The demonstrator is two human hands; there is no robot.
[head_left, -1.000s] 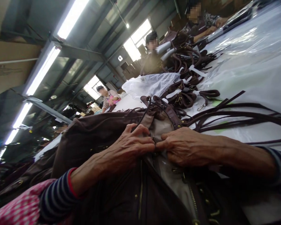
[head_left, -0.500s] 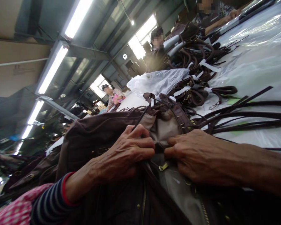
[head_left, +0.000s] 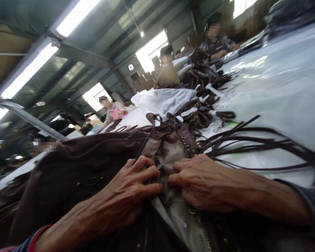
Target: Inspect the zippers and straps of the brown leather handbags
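A dark brown fabric bag [head_left: 68, 157] lies in front of me, its zipped mouth spread apart. Pale grey-beige lining [head_left: 172, 148] shows in the gap. On the left side of the opening, my left hand [head_left: 136, 183] is closed with curled fingers on the bag's edge. My right hand [head_left: 202, 182] grips the opposite edge, its fingertips pointing toward the left hand. A small gap separates the two hands. Metal zipper teeth [head_left: 207, 239] run down toward me below the right hand. The thumbs and the cloth inside both grips are mostly hidden.
Long dark straps [head_left: 252, 141] trail over the plastic-covered table [head_left: 286, 80] at right. Beyond the bag lie a clear plastic bag [head_left: 162, 99] and a heap of brown straps [head_left: 199, 75]. Several people stand farther back around the table.
The view has shifted, so hands and bag appear lower and further left. Both hands keep their hold on the opening. The brass zipper pull seen between them earlier is now hidden.
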